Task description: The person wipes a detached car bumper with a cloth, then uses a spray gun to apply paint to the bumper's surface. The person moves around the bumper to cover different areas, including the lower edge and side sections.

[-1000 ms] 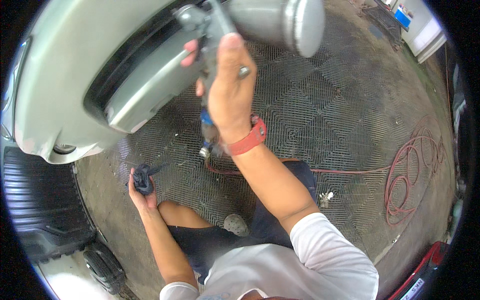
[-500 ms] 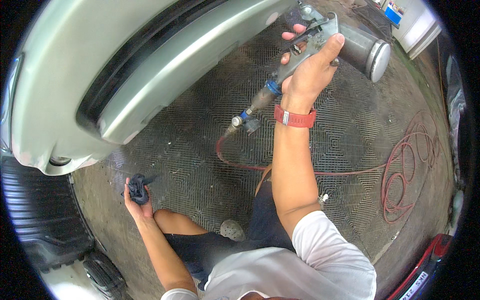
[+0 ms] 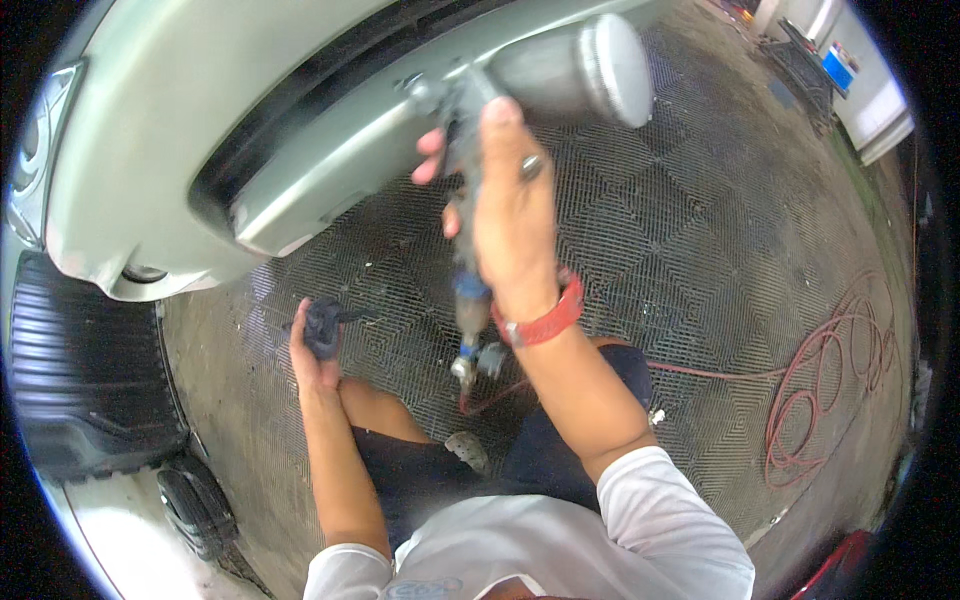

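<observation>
A metal spray gun (image 3: 466, 140) is in my right hand (image 3: 515, 215), blurred by motion, with the fingers wrapped round its handle. Its grey cup (image 3: 570, 75) tips out to the right, and its nozzle faces the pale green car bumper (image 3: 330, 165). Below the handle hangs a hose fitting (image 3: 465, 365) joined to a red air hose (image 3: 720, 372). My left hand (image 3: 318, 365) holds a crumpled dark cloth (image 3: 323, 328) low on the left, above my knee and apart from the bumper.
Ridged dark matting (image 3: 690, 260) covers the floor. Loops of the red hose lie at the right. A black plastic liner (image 3: 90, 370) stands at the left, with a tyre-like black object (image 3: 195, 505) below it. A white cabinet (image 3: 880, 90) is at the far right.
My right hand has swung the spray gun left and nearer the bumper, its cup now farther left. My left hand, still with the cloth, has moved slightly right and up in the view.
</observation>
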